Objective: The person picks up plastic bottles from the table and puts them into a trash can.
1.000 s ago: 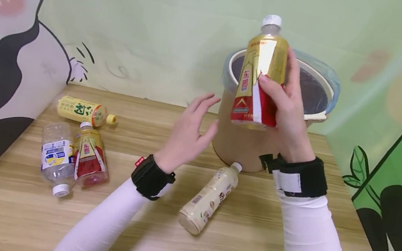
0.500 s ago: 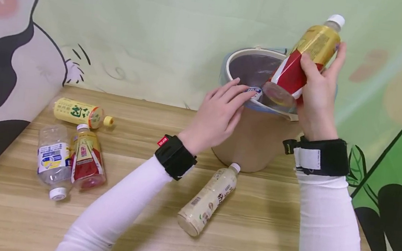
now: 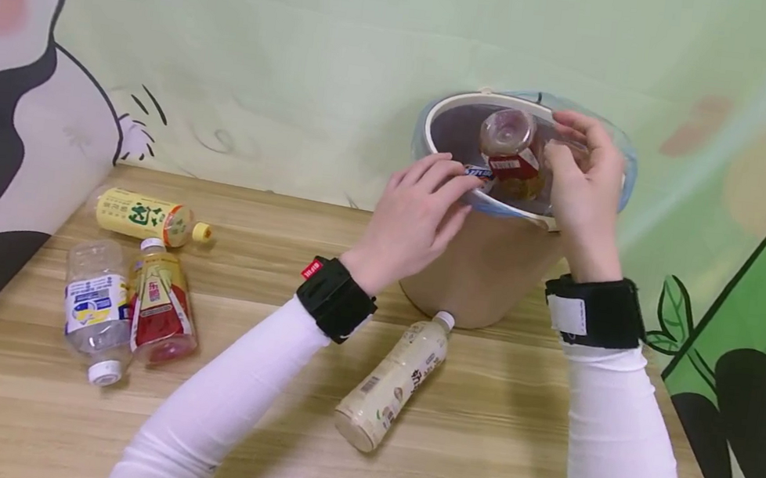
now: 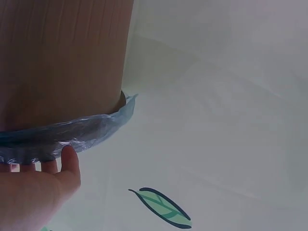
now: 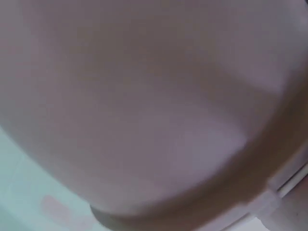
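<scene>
A brown trash bin point(image 3: 487, 259) with a pale rim and a bluish liner stands at the back right. My left hand point(image 3: 414, 215) holds its front-left rim, fingers over the edge; in the left wrist view the thumb point(image 4: 70, 161) lies against the liner point(image 4: 72, 134) outside. Inside the bin, a red-and-gold drink bottle point(image 3: 509, 155) stands bottom up and tilted. Beside it shows a blue-and-white label point(image 3: 479, 173). My right hand point(image 3: 590, 188) hovers over the bin's right side, fingers loosely bent, apart from the bottle. The bin's wall point(image 5: 144, 96) fills the right wrist view.
A beige milk-tea bottle point(image 3: 395, 382) lies in front of the bin. At the table's left lie a yellow-labelled bottle point(image 3: 144, 216), a clear bottle point(image 3: 97, 309) and another red-and-gold bottle point(image 3: 163, 305). A printed wall cloth point(image 3: 301, 88) rises behind the wooden table point(image 3: 250, 413).
My right hand has carried the red-and-gold bottle over the bin, turned it upside down and let go of it inside. My left hand has moved up and right onto the bin's rim.
</scene>
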### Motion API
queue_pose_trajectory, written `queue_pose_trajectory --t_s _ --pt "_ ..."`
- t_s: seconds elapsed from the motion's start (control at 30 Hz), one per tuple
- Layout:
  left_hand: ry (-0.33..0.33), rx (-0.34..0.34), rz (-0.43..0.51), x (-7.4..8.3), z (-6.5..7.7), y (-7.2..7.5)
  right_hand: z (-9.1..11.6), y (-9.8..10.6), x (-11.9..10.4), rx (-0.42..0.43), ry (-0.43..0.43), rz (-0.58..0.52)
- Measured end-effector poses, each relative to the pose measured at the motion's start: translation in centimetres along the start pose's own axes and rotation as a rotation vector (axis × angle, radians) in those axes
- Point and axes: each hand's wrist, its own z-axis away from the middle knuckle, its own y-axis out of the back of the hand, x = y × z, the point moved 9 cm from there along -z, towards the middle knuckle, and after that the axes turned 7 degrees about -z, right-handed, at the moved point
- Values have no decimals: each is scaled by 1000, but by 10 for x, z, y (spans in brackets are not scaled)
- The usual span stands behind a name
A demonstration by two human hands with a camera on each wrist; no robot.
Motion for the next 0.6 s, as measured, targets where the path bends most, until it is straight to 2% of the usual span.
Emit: queue_pose_trajectory --t_s 0.27,0.6 --pt "28 23 0 -6 4 4 6 -1 -2 7 99 68" --pt "34 69 -37 -12 7 11 4 -4 3 42 150 -2"
